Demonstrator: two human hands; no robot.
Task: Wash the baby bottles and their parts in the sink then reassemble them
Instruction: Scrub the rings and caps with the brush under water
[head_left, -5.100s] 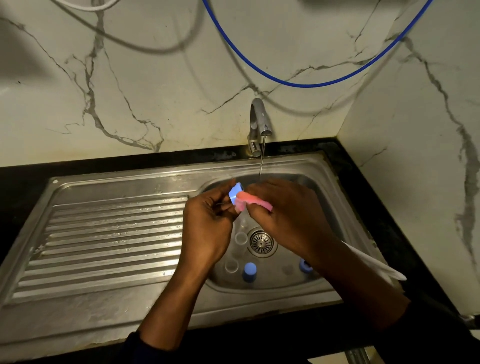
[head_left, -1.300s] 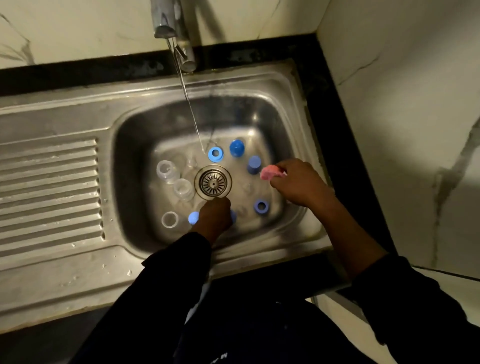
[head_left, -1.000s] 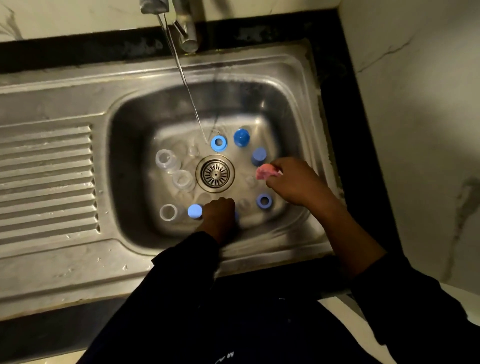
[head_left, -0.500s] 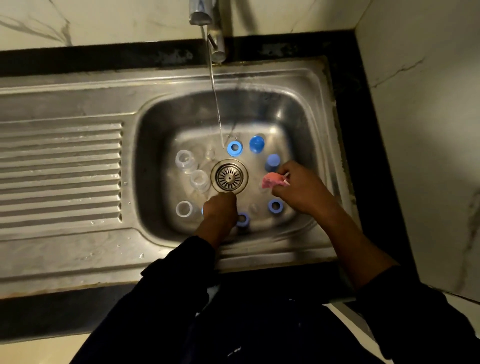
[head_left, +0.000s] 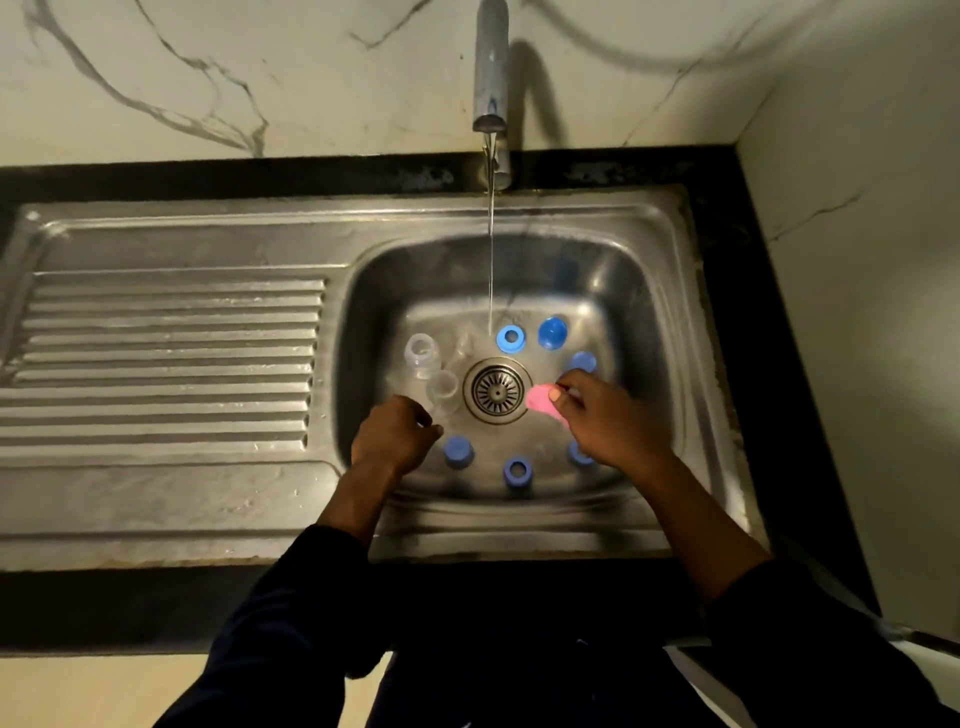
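Observation:
Baby bottle parts lie around the drain (head_left: 497, 391) in the steel sink (head_left: 670, 322). Two clear bottles (head_left: 421, 354) (head_left: 444, 385) stand left of the drain. A blue ring (head_left: 510, 338) and blue caps (head_left: 552, 332) (head_left: 583, 361) lie at the back. Another blue cap (head_left: 457, 451) and a second ring (head_left: 517, 470) sit at the front. My left hand (head_left: 397, 434) is curled round a clear bottle that it mostly hides. My right hand (head_left: 608, 426) pinches a pink sponge (head_left: 540, 399) just right of the drain and covers part of another blue ring (head_left: 579, 454).
The tap (head_left: 490, 67) runs a thin stream of water (head_left: 491, 260) into the basin behind the drain. A ribbed draining board (head_left: 166, 364) lies to the left. A black counter edge (head_left: 727, 249) and marble walls close in the back and right.
My left hand has moved left from the blue parts at the front onto the clear bottle. My right hand with the sponge has shifted slightly toward the drain. The view has tilted up.

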